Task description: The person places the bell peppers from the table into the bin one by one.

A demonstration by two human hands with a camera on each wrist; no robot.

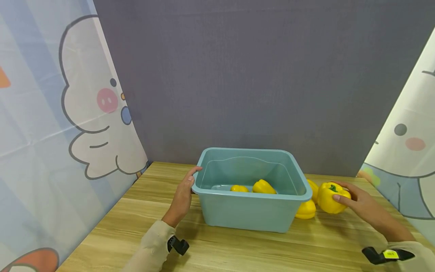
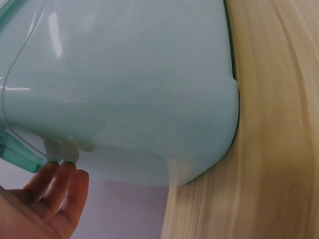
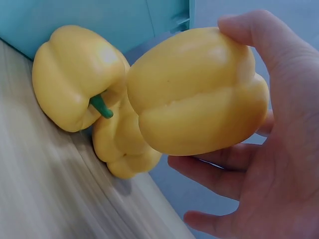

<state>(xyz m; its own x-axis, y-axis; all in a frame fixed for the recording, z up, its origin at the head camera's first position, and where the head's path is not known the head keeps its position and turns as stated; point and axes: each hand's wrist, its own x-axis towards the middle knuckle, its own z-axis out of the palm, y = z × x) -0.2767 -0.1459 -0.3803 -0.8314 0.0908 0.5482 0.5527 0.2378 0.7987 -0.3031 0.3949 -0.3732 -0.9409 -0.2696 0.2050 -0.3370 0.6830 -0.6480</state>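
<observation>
- A wooden worktop runs under the tub, with black wrist straps on both sleeves in front of it.
- Left of the tub, the left hand keeps its fingers nearly straight, fingertips touching the outer wall under the rim.
- Right of the tub, the right hand is clamped, thumb and fingers, on a yellow bell pepper.
- Two more peppers sit between that one and the tub's right side.
- Inside the tub lie two others.
- A dark grey panel stands behind the tub.
</observation>
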